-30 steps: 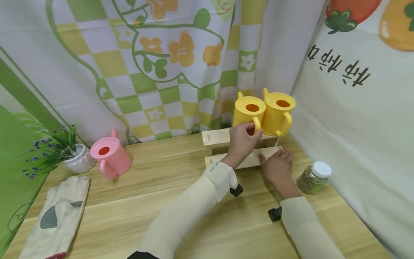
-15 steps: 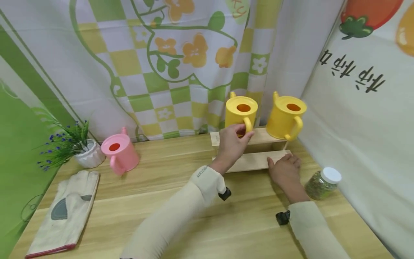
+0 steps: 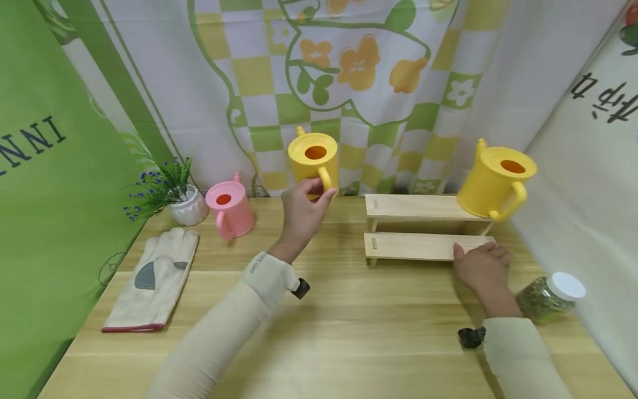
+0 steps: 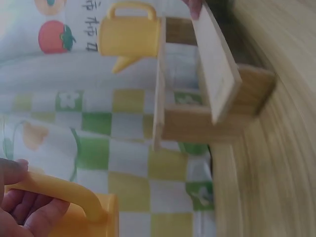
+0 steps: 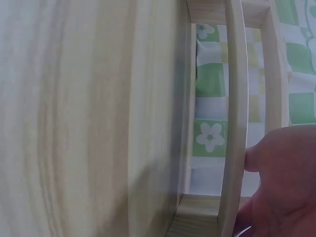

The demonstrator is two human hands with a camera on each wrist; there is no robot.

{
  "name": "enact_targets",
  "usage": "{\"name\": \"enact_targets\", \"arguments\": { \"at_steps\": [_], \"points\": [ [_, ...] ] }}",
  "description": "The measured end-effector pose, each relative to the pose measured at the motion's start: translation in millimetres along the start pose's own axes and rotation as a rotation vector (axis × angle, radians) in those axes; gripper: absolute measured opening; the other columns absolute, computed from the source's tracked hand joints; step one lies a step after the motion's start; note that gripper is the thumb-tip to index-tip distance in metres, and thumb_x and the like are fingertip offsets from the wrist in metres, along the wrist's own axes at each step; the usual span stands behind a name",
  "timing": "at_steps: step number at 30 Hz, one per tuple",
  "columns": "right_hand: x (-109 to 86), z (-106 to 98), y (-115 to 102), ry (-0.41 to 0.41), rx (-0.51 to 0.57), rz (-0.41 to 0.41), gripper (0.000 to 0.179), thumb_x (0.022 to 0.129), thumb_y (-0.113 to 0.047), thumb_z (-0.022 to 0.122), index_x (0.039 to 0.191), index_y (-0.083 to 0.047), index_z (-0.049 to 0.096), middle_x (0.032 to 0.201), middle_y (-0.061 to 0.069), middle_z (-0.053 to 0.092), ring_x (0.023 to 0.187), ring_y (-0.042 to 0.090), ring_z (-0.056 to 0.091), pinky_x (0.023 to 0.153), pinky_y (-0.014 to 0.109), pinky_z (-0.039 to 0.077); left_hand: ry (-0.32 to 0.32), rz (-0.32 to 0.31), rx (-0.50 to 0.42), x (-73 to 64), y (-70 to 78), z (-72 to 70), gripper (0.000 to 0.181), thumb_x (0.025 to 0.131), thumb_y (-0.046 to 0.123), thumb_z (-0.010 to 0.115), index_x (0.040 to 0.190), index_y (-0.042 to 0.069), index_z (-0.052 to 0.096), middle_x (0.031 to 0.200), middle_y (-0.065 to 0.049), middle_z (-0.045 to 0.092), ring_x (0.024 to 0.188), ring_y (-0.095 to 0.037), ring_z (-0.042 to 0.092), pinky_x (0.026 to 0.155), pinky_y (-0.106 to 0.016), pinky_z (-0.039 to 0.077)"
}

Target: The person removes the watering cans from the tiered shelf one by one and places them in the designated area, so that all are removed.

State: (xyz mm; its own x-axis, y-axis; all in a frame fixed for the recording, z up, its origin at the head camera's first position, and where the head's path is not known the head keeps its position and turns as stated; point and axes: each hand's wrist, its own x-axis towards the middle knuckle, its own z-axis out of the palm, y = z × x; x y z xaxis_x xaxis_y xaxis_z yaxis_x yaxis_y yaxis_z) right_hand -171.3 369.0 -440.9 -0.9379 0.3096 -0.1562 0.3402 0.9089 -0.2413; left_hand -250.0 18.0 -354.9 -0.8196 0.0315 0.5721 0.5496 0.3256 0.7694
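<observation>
My left hand pinches the handle of a yellow watering can, which is upright and raised in front of the curtain, left of the shelf. The left wrist view catches the thumb and fingers around its handle. On the upper step of a two-step wooden shelf stands a second yellow watering can, at the right end. My right hand rests on the right end of the lower step. In the right wrist view the thumb touches the board's front edge.
A pink watering can stands at the back left beside a white pot of blue-flowered greenery. Work gloves lie at the left. A white-lidded jar is right of my right hand. Curtains hang behind the table.
My left hand has carried its yellow watering can left, away from the other can and off the shelf. My right hand stays on the lower step. The head view has turned left.
</observation>
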Motion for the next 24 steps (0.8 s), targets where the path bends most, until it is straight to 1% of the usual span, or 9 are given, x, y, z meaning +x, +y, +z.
{"name": "enact_targets", "arguments": {
  "at_steps": [3,6,12,15,19,24],
  "points": [
    [-0.9,-2.1,2.5,-0.026,0.019,0.053,0.093,0.105,-0.051,0.008,0.136,0.035,-0.012,0.138,0.064,-0.01,0.135,0.076,-0.005,0.114,0.076,0.007,0.019,-0.001,0.043,-3.1,-15.7,-4.9,0.023,0.086,0.015,0.079,0.102,-0.001,0.076,0.094,-0.016,0.076,0.085,-0.025,0.074,0.07,-0.031,0.062],
    [-2.4,-1.6,2.3,-0.027,0.025,0.068,0.092,0.105,-0.051,0.008,0.136,0.034,-0.013,0.138,0.063,-0.012,0.135,0.076,-0.006,0.114,0.075,0.009,0.04,-0.017,0.072,-12.6,-36.6,-9.4,0.022,0.086,0.011,0.079,0.102,-0.003,0.075,0.096,-0.018,0.076,0.086,-0.028,0.074,0.072,-0.033,0.063],
    [-2.9,1.1,-0.7,-0.019,0.039,0.069,0.093,0.104,-0.052,0.007,0.137,0.033,-0.014,0.138,0.062,-0.015,0.135,0.076,-0.007,0.114,0.076,0.009,0.078,-0.141,0.091,-34.0,-83.7,-23.5,0.022,0.087,0.006,0.076,0.105,-0.006,0.074,0.097,-0.02,0.074,0.09,-0.029,0.072,0.078,-0.036,0.063],
    [-1.9,2.0,-1.9,-0.021,0.035,0.076,0.093,0.104,-0.052,0.007,0.137,0.032,-0.015,0.139,0.061,-0.016,0.135,0.076,-0.008,0.114,0.075,0.009,0.091,-0.165,0.104,-40.3,-102.8,-31.4,0.021,0.088,0.004,0.075,0.106,-0.006,0.073,0.096,-0.022,0.072,0.09,-0.031,0.07,0.078,-0.04,0.063],
    [-0.8,2.4,-3.2,-0.025,0.033,0.086,0.092,0.104,-0.051,0.006,0.137,0.032,-0.016,0.138,0.061,-0.018,0.134,0.076,-0.01,0.114,0.075,0.01,0.101,-0.158,0.125,-45.1,-120.2,-40.3,0.02,0.088,0.003,0.074,0.105,-0.008,0.073,0.096,-0.024,0.072,0.089,-0.034,0.069,0.077,-0.044,0.062],
    [-1.9,2.1,-4.8,-0.033,0.033,0.087,0.09,0.104,-0.049,0.005,0.136,0.032,-0.018,0.138,0.061,-0.02,0.134,0.076,-0.012,0.114,0.075,0.011,0.109,-0.149,0.158,-47.5,-130.9,-48.6,0.021,0.088,0.003,0.074,0.106,-0.008,0.074,0.096,-0.024,0.072,0.088,-0.034,0.07,0.077,-0.044,0.062]
  ]
}}
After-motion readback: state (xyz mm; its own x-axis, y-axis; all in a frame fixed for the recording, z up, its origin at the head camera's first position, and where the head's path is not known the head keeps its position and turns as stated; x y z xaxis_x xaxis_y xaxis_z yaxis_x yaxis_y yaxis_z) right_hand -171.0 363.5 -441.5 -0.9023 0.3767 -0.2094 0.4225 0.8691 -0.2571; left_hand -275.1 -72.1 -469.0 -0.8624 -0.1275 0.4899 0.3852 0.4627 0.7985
